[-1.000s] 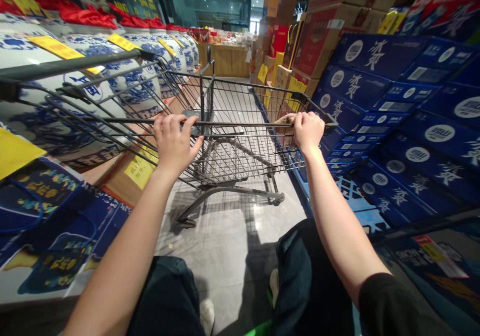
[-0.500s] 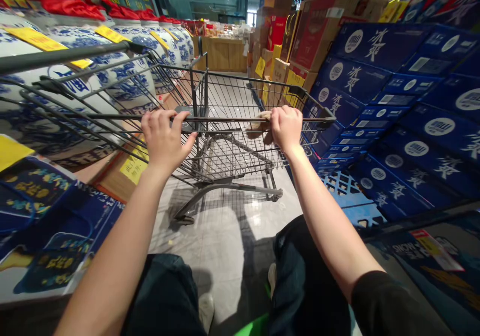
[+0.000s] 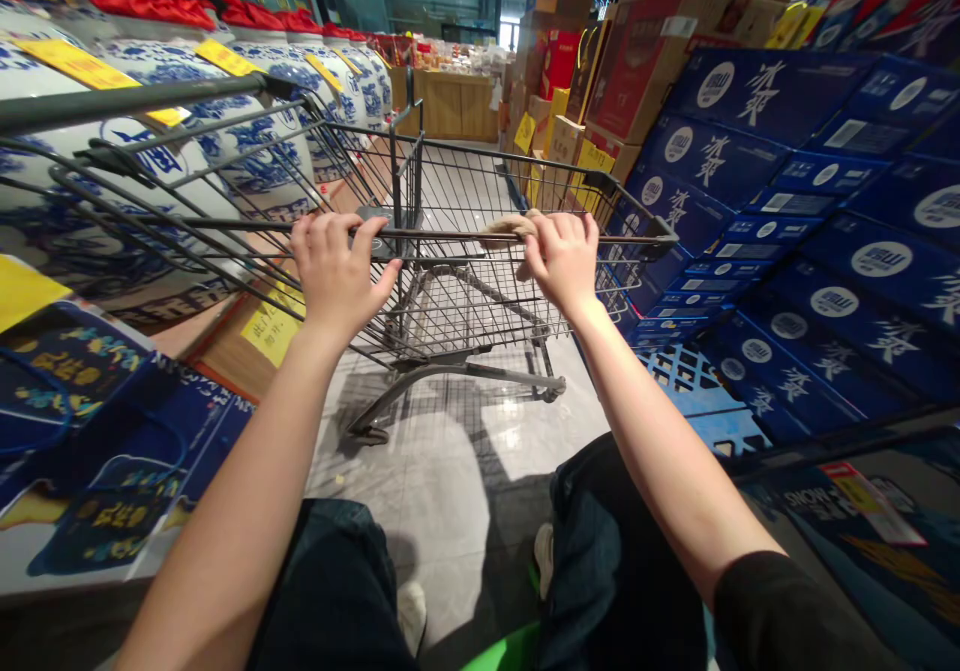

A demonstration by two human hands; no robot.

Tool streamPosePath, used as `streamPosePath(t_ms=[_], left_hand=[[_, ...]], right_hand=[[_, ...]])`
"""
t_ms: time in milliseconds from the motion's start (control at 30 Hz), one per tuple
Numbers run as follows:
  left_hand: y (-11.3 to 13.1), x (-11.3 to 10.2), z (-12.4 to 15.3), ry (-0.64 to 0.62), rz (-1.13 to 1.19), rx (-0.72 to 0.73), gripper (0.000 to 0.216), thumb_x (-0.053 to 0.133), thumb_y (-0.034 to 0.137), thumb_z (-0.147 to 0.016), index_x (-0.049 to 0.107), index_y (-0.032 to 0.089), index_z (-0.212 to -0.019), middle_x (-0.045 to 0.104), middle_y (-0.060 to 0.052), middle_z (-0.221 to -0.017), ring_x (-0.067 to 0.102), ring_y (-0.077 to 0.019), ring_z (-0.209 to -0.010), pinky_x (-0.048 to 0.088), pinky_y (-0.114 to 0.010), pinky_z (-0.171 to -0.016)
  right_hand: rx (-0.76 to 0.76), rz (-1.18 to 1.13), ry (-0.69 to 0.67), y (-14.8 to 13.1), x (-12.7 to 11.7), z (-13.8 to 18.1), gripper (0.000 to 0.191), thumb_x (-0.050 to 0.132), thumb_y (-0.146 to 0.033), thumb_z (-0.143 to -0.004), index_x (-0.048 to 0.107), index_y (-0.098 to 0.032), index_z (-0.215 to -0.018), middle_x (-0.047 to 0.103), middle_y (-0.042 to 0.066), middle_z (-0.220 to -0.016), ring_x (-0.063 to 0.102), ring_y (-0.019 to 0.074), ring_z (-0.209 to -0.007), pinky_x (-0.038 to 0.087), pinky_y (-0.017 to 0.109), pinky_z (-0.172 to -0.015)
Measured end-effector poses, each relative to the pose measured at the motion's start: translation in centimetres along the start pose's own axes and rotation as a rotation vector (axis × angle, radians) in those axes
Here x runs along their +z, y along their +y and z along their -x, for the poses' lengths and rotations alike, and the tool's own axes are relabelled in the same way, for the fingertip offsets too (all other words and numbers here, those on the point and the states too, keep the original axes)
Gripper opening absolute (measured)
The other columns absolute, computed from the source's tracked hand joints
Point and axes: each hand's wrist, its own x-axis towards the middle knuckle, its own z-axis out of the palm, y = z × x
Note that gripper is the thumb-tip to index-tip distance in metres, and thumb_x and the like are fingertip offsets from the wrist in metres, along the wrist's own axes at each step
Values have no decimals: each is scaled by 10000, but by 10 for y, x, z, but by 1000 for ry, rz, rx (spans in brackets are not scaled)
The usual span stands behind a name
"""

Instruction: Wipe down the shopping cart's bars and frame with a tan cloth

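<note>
A dark wire shopping cart (image 3: 480,186) stands in front of me in a store aisle, with nothing visible in its basket. My left hand (image 3: 337,269) is closed round the cart's handle bar (image 3: 450,235), left of its middle. My right hand (image 3: 564,256) is closed on a tan cloth (image 3: 504,227) and presses it against the same bar, right of the middle. The cloth bunches out to the left of my fingers.
Large blue-and-white ceramic jars (image 3: 247,156) with yellow tags line the left side. The frame of a second cart (image 3: 135,106) juts in at upper left. Stacked blue boxes (image 3: 787,211) and cardboard cartons (image 3: 637,61) wall the right. A blue pallet (image 3: 690,371) lies on the grey tiled floor (image 3: 450,471).
My right hand has slid left along the handle bar with the cloth, from the right end toward the middle. My left hand keeps its grip in place.
</note>
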Motion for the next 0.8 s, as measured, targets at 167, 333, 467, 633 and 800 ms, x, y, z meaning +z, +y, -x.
streamPosePath(t_ms=[167,333,467,633,800], left_hand=[[-3,4,0,19,-18,19,501,665,390,-871,564,309,-1355,549,-117,-1354,413,-401,-1363,181,-645,-1239],[-2,4,0,20,-55,19,481,648,408,-893,570,299,-1355,547,-129,-1347,426,-405,-1353,195,-644,-1230],[0,0,0,4,-20,7,473,648,405,-889,576,297,-1343,538,-132,-1356,409,-410,-1368,180,-660,-1231],[2,-2,0,-22,13,-19,470,645,406,-881,580,296,-1333,538,-124,-1360,391,-400,-1388,155,-652,-1251],[2,-1,1,-14,3,-9,501,656,403,-867,574,308,-1353,538,-124,-1375,395,-408,-1379,152,-653,-1253]], right_hand=[[316,74,117,39,5,-4,422,328,-322,-995,682,-164,-1160,673,136,-1204,561,298,-1208,261,609,-1216],[147,10,80,4,8,7,477,304,-358,-1020,612,-159,-1324,613,158,-1342,478,305,-1337,243,590,-1239],[-82,-34,8,-18,6,11,484,337,-393,-1024,559,-197,-1407,576,118,-1429,428,284,-1403,198,555,-1272],[167,19,78,33,2,2,432,288,-336,-1020,674,-205,-1163,672,101,-1202,553,254,-1217,201,585,-1258],[545,82,261,109,0,0,409,316,-324,-973,704,-206,-1021,679,120,-1182,545,303,-1225,199,685,-1210]])
